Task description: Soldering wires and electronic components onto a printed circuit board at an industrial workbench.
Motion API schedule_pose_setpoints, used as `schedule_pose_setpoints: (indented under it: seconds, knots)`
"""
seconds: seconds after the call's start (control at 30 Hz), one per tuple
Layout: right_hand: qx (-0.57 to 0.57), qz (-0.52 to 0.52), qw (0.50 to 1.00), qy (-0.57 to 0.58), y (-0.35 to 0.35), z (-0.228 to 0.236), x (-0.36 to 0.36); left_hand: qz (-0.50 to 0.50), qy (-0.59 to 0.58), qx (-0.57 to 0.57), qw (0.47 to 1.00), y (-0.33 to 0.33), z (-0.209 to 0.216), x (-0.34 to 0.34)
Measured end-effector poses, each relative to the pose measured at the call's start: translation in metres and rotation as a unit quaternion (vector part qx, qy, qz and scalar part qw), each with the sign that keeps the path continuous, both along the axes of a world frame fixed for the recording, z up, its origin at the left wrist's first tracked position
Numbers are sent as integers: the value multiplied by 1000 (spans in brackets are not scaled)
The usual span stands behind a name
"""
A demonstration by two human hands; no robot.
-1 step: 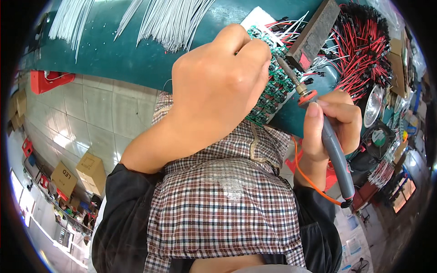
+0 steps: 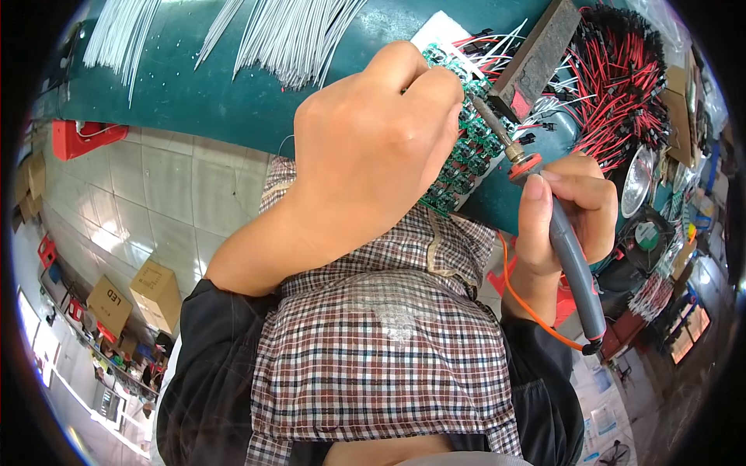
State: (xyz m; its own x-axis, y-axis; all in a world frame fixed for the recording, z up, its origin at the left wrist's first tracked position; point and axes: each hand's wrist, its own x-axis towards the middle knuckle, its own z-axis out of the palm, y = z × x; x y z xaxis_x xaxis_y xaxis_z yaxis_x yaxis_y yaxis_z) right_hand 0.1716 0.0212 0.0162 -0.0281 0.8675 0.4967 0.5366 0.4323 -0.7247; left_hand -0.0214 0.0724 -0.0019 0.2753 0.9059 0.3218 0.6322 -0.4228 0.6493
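From the head view I see my left hand (image 2: 373,147) curled over the green boards (image 2: 466,147), fingers bent down and pressing on them; whether it pinches anything beneath I cannot tell, since the back of the hand hides the fingertips. My right hand (image 2: 571,206) is closed around the grey handle of the iron (image 2: 563,233), thumb laid along the top just behind the red collar. The iron's metal tip slants up and left, and ends at the boards right beside my left knuckles.

The boards form a panel of small green squares with many tiny parts, lying at the near edge of the teal bench (image 2: 233,101). Just beyond them sits a dark block (image 2: 540,46), with red and black wires (image 2: 622,85) heaped to its right. White wires (image 2: 287,35) fan out farther left. An orange cord (image 2: 536,311) loops below my right wrist.
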Motion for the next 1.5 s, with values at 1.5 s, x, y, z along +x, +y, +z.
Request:
schedule_pose_setpoints:
  seconds: [1.5]
  knots:
    - [36, 28, 999, 22, -16, 3, 10, -32, -41, -22, 998, -22, 10, -13]
